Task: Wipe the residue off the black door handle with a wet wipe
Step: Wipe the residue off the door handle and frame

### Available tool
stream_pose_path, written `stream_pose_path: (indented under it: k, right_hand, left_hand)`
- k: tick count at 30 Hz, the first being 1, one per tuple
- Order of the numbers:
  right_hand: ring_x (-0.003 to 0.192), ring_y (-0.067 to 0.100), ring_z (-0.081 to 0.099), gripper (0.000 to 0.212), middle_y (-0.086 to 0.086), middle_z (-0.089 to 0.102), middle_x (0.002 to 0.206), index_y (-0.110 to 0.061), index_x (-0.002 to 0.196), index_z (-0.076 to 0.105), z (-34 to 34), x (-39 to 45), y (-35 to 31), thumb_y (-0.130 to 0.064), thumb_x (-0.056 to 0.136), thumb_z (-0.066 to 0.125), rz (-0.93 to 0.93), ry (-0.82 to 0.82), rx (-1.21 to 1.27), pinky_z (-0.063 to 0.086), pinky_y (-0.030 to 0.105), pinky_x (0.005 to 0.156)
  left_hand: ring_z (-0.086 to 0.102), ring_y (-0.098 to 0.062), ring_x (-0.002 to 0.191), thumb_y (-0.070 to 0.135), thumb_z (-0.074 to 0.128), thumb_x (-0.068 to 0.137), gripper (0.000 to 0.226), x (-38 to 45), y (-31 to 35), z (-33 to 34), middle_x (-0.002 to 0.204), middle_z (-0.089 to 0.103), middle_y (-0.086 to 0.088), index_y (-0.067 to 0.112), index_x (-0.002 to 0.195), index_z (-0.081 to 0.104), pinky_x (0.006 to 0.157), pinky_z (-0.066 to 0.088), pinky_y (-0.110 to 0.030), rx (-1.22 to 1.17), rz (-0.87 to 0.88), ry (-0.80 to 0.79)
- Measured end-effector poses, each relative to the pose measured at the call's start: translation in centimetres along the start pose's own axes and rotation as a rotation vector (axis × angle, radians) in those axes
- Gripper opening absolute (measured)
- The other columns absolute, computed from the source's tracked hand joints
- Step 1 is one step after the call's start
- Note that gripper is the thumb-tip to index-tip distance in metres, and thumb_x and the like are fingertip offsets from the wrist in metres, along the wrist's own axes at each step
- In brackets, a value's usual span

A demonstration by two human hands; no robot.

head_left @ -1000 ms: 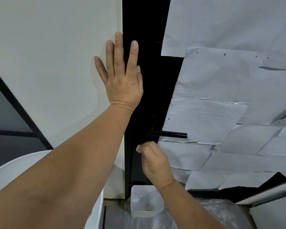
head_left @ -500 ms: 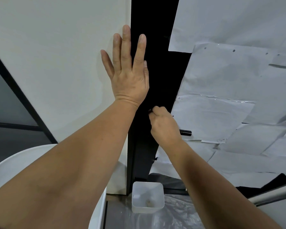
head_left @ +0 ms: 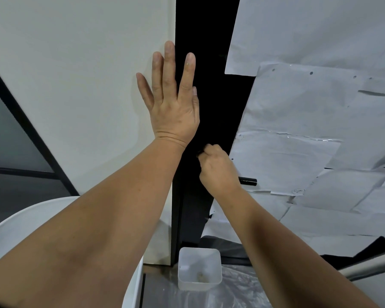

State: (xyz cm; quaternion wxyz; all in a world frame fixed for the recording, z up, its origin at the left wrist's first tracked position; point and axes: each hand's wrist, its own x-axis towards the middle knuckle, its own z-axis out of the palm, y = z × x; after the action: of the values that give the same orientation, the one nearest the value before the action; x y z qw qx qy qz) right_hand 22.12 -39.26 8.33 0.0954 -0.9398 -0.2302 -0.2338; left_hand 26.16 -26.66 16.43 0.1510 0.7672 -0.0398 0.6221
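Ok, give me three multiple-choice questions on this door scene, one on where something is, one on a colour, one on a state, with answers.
1. Where is the tub?
A. on the floor by the foot of the door
B. hung on the handle
C. in the left hand

2. What colour is the handle?
A. white
B. black
C. red

3. How is the left hand?
A. clenched in a fist
B. gripping the handle
C. flat, fingers straight, against the wall and door edge

Answers: 1 A, it stands low down beside the door's base. 2 B, the end showing past the right hand is black. 3 C, its fingers are spread straight upward on the surface.
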Motion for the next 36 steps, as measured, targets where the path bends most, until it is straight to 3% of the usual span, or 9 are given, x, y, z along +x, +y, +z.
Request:
stream_pose_path:
  k: [3,7,12,14,17,19,22,28,36]
  right_hand:
    - [0.078,0.023,0.051,0.025,0.006,0.059,0.087,-0.003,0.084,0.068,0.8,-3.2,-0.4,0.012,0.069,0.055,-0.073,0.034,0.069,0.05,0.037,0.068]
    - [0.101,0.024,0.057,0.033,0.006,0.06,0.112,-0.001,0.114,0.063,3.0,-9.6,-2.3,0.006,0.082,0.057,-0.147,0.097,0.228,0.048,0.032,0.093]
    - [0.119,0.014,0.05,0.061,-0.001,0.05,0.127,-0.012,0.131,0.055,6.1,-12.0,-2.3,0.015,0.077,0.052,0.237,0.044,0.445,0.04,0.021,0.105]
    - [0.117,0.005,0.051,0.064,-0.007,0.049,0.126,-0.019,0.13,0.056,6.5,-11.3,-2.8,0.019,0.079,0.05,0.512,0.098,0.728,0.046,0.022,0.099]
    - [0.098,0.001,0.064,0.055,-0.001,0.065,0.111,-0.019,0.112,0.067,5.6,-8.3,-3.9,0.021,0.082,0.044,1.053,0.195,1.561,0.051,0.014,0.081]
    - [0.1,0.015,0.066,0.044,0.007,0.07,0.103,-0.006,0.107,0.067,5.6,-6.3,-4.1,0.021,0.083,0.041,1.237,0.279,2.059,0.052,0.022,0.086]
    - [0.102,0.024,0.064,0.035,0.015,0.069,0.1,0.003,0.097,0.066,4.9,-3.7,-4.0,0.019,0.08,0.039,1.352,0.378,2.459,0.048,0.035,0.1]
    - [0.099,0.035,0.062,0.035,0.03,0.064,0.095,0.016,0.081,0.065,3.9,-2.0,-3.7,0.019,0.084,0.031,1.571,0.544,2.721,0.045,0.042,0.101]
    - [0.105,0.037,0.061,0.043,0.03,0.063,0.108,0.017,0.108,0.056,3.5,-2.7,-3.3,0.021,0.071,0.033,1.575,0.534,2.798,0.047,0.044,0.095]
  left_hand:
    - [0.028,-0.039,0.142,0.013,0.054,0.099,0.053,0.1,0.0,0.1,0.15,0.04,-0.024,0.018,0.146,0.029,0.113,0.019,-0.067,0.002,-0.001,0.013]
    - [0.026,-0.038,0.142,0.014,0.052,0.099,0.053,0.0,0.0,0.1,0.151,0.038,-0.024,0.018,0.147,0.029,0.114,0.017,-0.066,-0.007,0.001,-0.003]
    - [0.026,-0.038,0.143,0.014,0.052,0.099,0.052,0.1,0.0,0.1,0.151,0.039,-0.024,0.018,0.146,0.03,0.114,0.018,-0.066,-0.003,0.003,0.008]
    - [0.027,-0.038,0.142,0.014,0.052,0.1,0.051,0.1,0.0,0.1,0.151,0.04,-0.024,0.018,0.146,0.03,0.114,0.018,-0.066,-0.002,0.002,0.019]
    - [0.028,-0.038,0.142,0.014,0.053,0.099,0.052,0.1,0.0,0.2,0.15,0.04,-0.025,0.018,0.145,0.031,0.113,0.02,-0.067,0.002,0.003,0.028]
    - [0.029,-0.039,0.141,0.014,0.054,0.098,0.053,0.1,0.0,0.2,0.15,0.041,-0.025,0.018,0.145,0.031,0.113,0.02,-0.067,0.002,0.001,0.027]
    - [0.03,-0.039,0.141,0.013,0.056,0.097,0.054,0.0,0.0,0.2,0.149,0.042,-0.025,0.018,0.144,0.031,0.113,0.021,-0.067,0.007,0.007,0.033]
    - [0.029,-0.039,0.141,0.012,0.057,0.097,0.055,0.1,0.0,0.1,0.149,0.042,-0.025,0.018,0.144,0.031,0.113,0.02,-0.067,0.011,0.003,0.033]
    - [0.03,-0.039,0.141,0.013,0.056,0.097,0.054,0.0,-0.1,0.2,0.149,0.042,-0.025,0.017,0.145,0.031,0.113,0.021,-0.067,0.016,0.004,0.036]
